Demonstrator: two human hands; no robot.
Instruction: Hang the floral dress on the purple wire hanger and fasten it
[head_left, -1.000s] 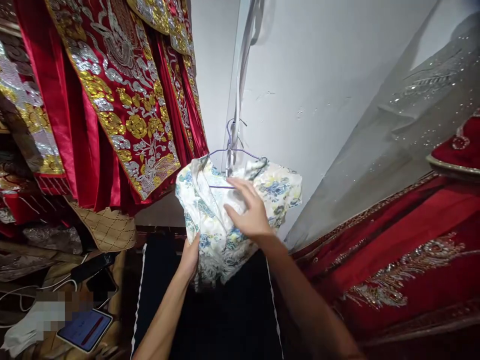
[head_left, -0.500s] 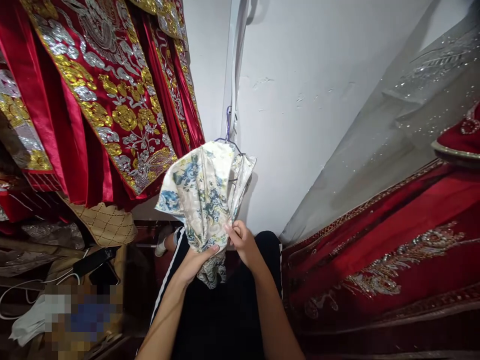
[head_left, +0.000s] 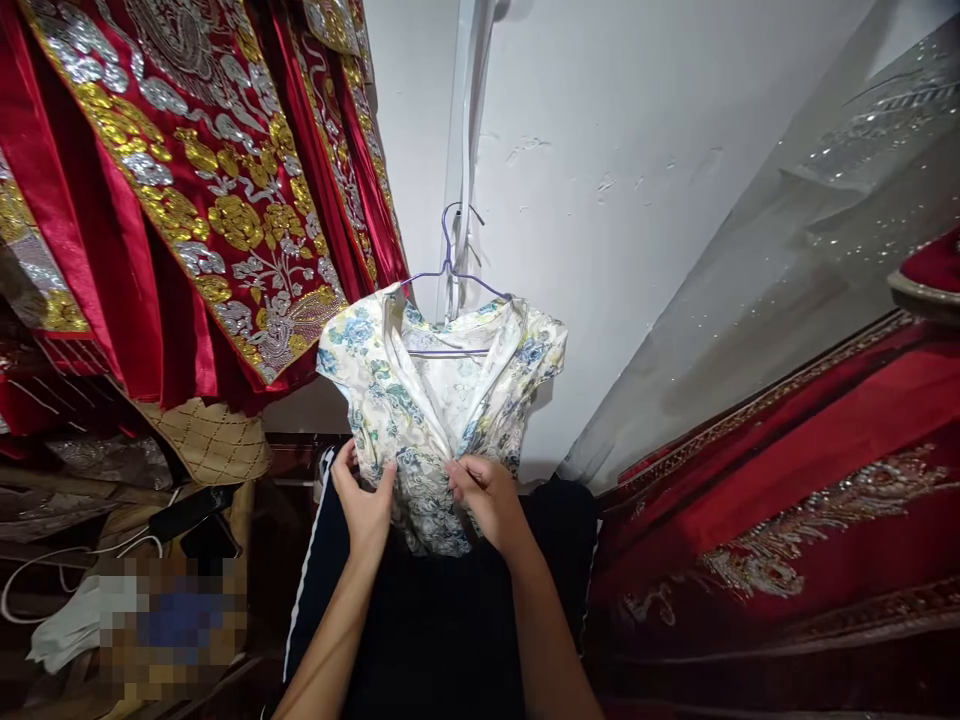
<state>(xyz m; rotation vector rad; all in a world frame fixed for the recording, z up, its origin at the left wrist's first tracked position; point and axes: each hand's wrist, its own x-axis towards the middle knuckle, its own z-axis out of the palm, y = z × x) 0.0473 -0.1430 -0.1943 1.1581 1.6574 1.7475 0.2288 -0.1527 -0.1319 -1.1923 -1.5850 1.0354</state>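
A short-sleeved floral blouse (head_left: 427, 440), cream with blue and yellow flowers, hangs on a thin purple hanger (head_left: 448, 262). Its front faces me, and white edging lines the V-shaped neck. My left hand (head_left: 367, 505) holds the blouse's left side at the waist, thumb on the front and fingers partly hidden behind the cloth. At the foot of the V-neck, my right hand (head_left: 486, 497) pinches the fabric with closed fingers. The lower part of the blouse bunches over my dark-trousered lap.
Red garments with gold and silver embroidery (head_left: 240, 220) hang at the left. A sparkly sheer white fabric (head_left: 720, 290) and a red beaded garment (head_left: 840, 480) fill the right. A white wall (head_left: 600, 120) stands behind. Lower left, a white cable (head_left: 45, 555) lies near a wooden surface.
The blouse has turned from partly sideways and folded to facing me, with both shoulders spread. My left hand has moved up its side; my right hand has come onto the neckline front.
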